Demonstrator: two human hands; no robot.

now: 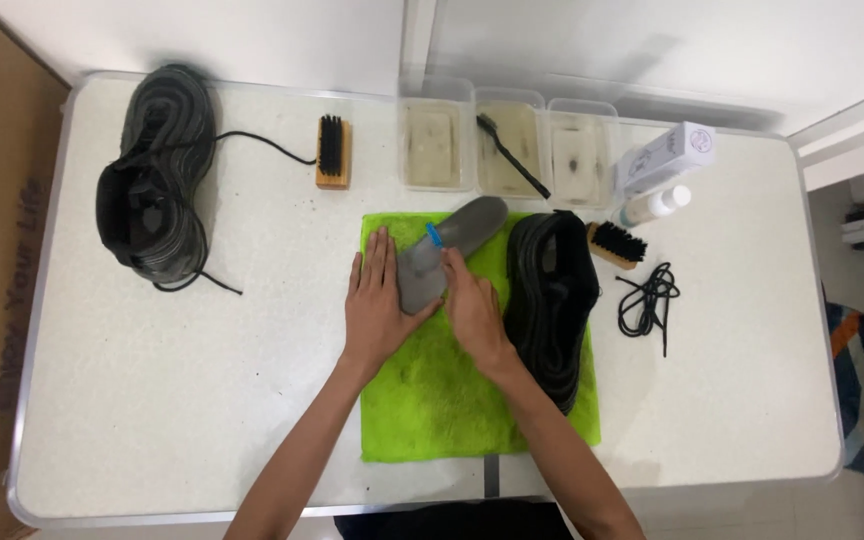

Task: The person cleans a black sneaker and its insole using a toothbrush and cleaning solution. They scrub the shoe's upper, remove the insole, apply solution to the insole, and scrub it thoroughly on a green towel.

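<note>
insole point(452, 250), grey, lay diagonally on a lime-green cloth point(452, 400) on the white surface point(202, 380). left hand point(377, 300) rested flat, fingers point(380, 255) spread and extended, pressing the near end of the insole and the cloth; it gripped nothing. right hand point(472, 305) was curled shut on a small blue-handled brush point(435, 236), bristles against the insole just beyond the fingers. black shoe point(550, 290) lay just right of the right hand, on the cloth's edge. beyond it: wooden brush point(616, 244), loose black lace point(647, 298), white bottle point(657, 203). well beyond the fingers: three clear trays point(512, 145), one holding a black brush point(512, 155). far left of the left hand: second dark shoe point(157, 180), another wooden brush point(332, 152). risk, judged: the insole could slide or bunch the cloth if the flat hand's pressure slackened under brush strokes; an elbow might nudge the nearby shoe off the cloth.
</note>
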